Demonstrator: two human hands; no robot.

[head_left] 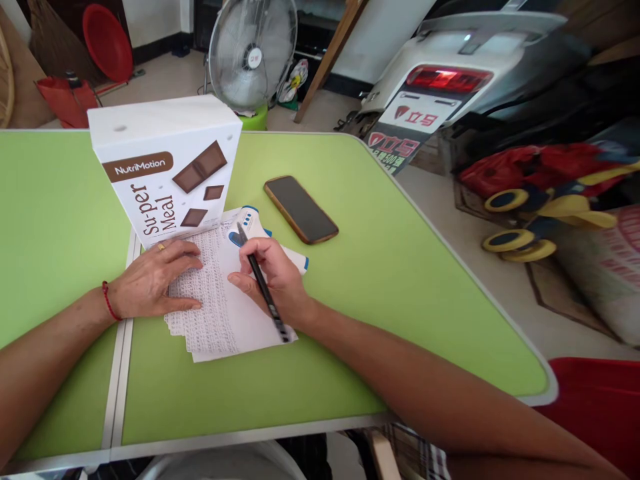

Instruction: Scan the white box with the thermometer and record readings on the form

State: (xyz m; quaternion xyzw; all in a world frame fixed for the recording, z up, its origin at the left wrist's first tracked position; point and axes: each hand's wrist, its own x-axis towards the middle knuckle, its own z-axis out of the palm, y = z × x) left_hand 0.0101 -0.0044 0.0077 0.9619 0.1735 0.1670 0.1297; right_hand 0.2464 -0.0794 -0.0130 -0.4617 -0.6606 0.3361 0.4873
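Observation:
A black pen [263, 285] is held in my right hand [277, 277], its tip pointing up and away from the paper. Beneath that hand lies a stack of white sheets [245, 320], the left part covered in rows of handwriting. My left hand [155, 279] rests flat on the sheets' left side, fingers spread, holding no object. Just beyond it stands a white NutriMotion box [170, 173] with chocolate pieces printed on it. A white and blue device [295, 259], partly hidden by my right hand, lies on the far edge of the paper.
The green table [400, 320] has a metal seam left of the papers. A smartphone [301, 209] lies to the right of the box. Past the table are a standing fan [253, 53], a white scooter [445, 73] and a red basin [107, 41]. A red chair [595, 400] is at the right.

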